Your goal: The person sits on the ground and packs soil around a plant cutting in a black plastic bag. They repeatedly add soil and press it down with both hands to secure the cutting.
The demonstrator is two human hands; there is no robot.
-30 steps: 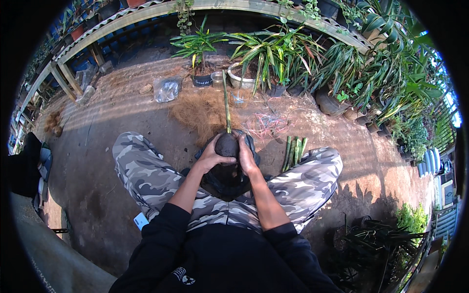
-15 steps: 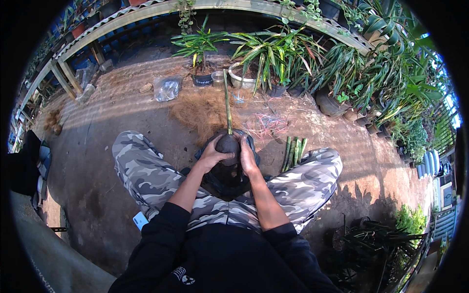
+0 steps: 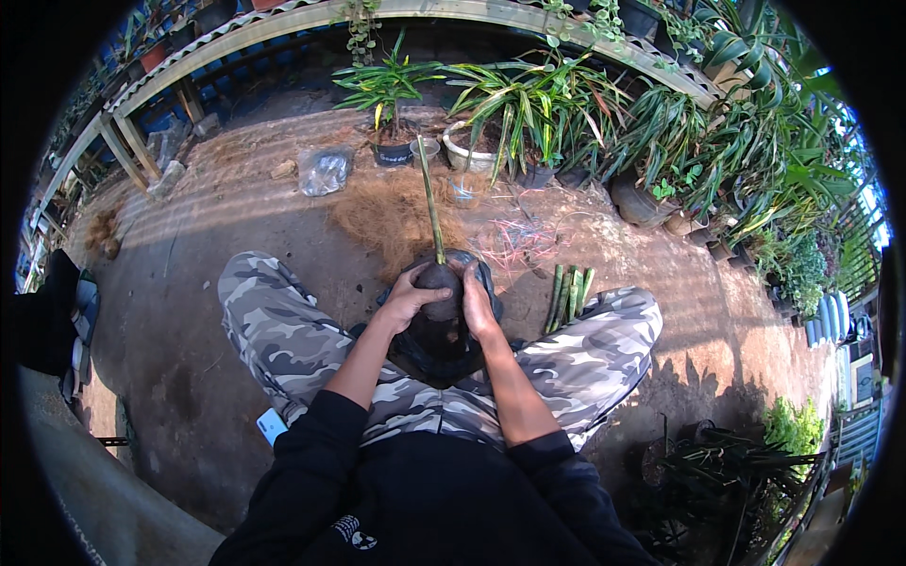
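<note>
A dark, round ball (image 3: 437, 283), perhaps soil, sits between my two hands, with a tall green stem (image 3: 431, 212) rising from its top and leaning slightly left. My left hand (image 3: 406, 298) wraps its left side, the thumb lying across the front. Against the right side presses my right hand (image 3: 478, 302), its fingers partly hidden behind the ball. Below and around it is a black plastic bag (image 3: 429, 366) between my legs, with dark material inside. Several cut green stems (image 3: 568, 294) lie beside my right knee.
Brown fibre (image 3: 387, 212) is spread on the ground ahead, near pink string (image 3: 514, 241) and a clear plastic bag (image 3: 326, 171). Potted plants (image 3: 469, 151) line the far side. A phone (image 3: 272, 426) lies by my left thigh.
The stem has tipped a little to the left, and the ball has tilted with it. Both hands keep their hold on the ball, the left one shifting slightly.
</note>
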